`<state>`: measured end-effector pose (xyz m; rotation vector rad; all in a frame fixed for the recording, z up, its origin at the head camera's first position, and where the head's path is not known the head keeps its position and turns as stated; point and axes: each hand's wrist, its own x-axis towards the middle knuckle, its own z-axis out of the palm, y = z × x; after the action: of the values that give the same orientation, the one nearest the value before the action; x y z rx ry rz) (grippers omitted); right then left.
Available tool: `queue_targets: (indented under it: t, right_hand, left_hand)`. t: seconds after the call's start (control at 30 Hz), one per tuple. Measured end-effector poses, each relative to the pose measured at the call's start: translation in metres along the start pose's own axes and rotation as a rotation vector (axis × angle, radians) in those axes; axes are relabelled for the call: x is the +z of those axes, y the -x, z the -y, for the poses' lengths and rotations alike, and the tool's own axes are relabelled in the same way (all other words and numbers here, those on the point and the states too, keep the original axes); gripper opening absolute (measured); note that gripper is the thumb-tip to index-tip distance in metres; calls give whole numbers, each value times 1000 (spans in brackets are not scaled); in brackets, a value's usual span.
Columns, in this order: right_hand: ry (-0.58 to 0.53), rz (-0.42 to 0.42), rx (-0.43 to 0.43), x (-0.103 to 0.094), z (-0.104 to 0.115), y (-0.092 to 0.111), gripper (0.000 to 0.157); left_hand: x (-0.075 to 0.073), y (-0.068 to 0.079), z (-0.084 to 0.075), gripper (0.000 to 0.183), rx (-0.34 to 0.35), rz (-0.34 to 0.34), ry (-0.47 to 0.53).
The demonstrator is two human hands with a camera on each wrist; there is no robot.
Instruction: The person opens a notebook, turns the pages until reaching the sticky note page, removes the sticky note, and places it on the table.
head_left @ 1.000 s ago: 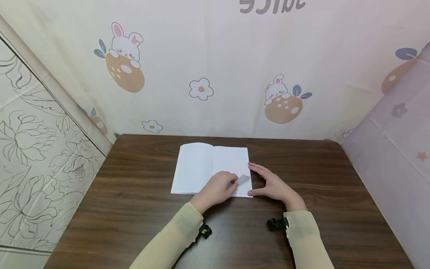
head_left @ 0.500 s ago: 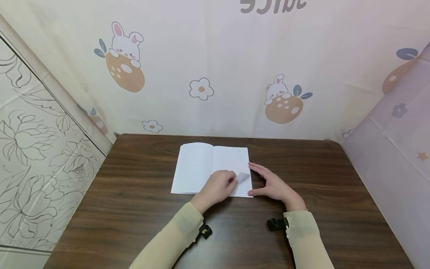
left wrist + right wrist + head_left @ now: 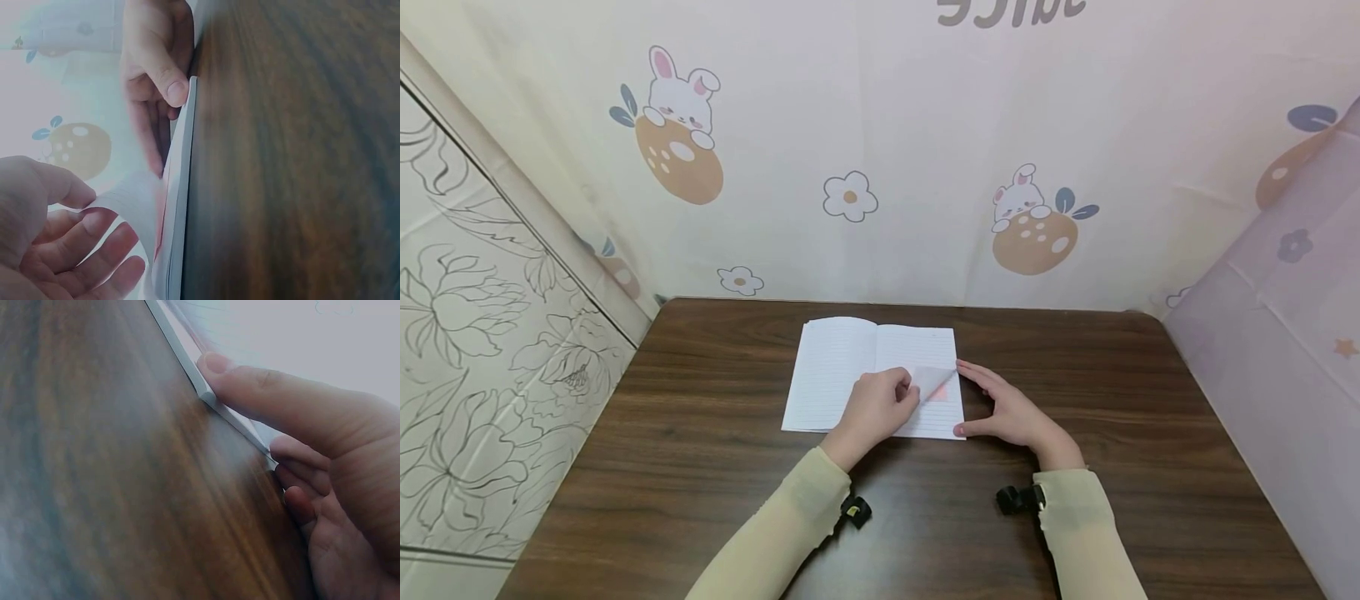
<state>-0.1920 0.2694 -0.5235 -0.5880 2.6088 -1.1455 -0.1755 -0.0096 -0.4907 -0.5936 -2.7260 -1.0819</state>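
An open lined notebook [image 3: 831, 375] lies on the table. Over its right half, my left hand [image 3: 872, 408] pinches a page [image 3: 931, 380] by its lower corner, between thumb and index finger. The page curves up off the sheets below, as the left wrist view also shows. Under the raised flap a pink patch [image 3: 939, 392] shows; what it is, I cannot tell. My right hand [image 3: 1011, 414] is spread at the notebook's right edge. Its thumb [image 3: 250, 387] rests on the near right corner, and the other fingers touch farther up that edge.
The dark wooden table [image 3: 715, 500] extends around the notebook on all sides. Behind it hangs a pale curtain [image 3: 917, 167] printed with rabbits and flowers. A floral panel [image 3: 475, 333] borders the left side. Black wrist cameras sit on both sleeves.
My left hand has moved left and slightly away from me, drawing the page corner over further. The flap is larger and the pink patch has come into view. My right hand stays put.
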Motion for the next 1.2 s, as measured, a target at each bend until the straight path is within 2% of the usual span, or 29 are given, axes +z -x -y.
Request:
queue_targets:
  t: [0.13, 0.43, 0.7, 1.03, 1.2]
  right_hand:
    - [7, 1, 0, 0, 0, 0, 108]
    - [24, 6, 1, -1, 1, -1, 108]
    - [31, 11, -20, 0, 1, 0, 104]
    - [39, 17, -28, -1, 2, -1, 101]
    - [38, 16, -21, 0, 1, -1, 101]
  left_hand:
    - [-2, -1, 1, 13, 7, -46, 11]
    - [-7, -2, 3, 7, -9, -84, 46]
    - [-14, -3, -3, 8, -27, -94, 74]
    - [-25, -4, -9, 5, -6, -176, 127]
    - [-32, -5, -9, 5, -4, -182, 144]
